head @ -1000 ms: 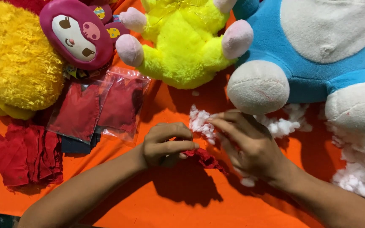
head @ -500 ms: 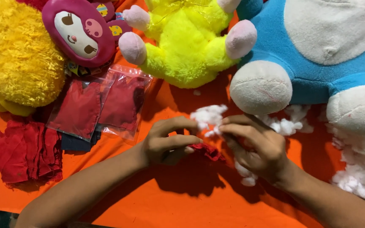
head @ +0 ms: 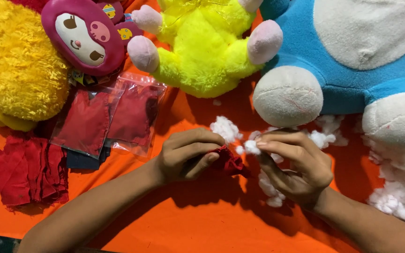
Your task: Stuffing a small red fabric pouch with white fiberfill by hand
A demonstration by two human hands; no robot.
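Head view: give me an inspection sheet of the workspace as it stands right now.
Surface: orange cloth covers the work area.
Job's things: small red fabric piece pinched in the left hand; tuft of white stuffing at the right hand fingertips, next to the fabric.
Clutter: loose stuffing pile; clear bags of red fabric; stack of red cloth; yellow-green plush, blue plush, fuzzy yellow plush, pink-faced doll.
Grips: both hands closed in pinches.
Cables: nothing seen.
Surroundings: dark edge at the bottom left; nothing else seen.
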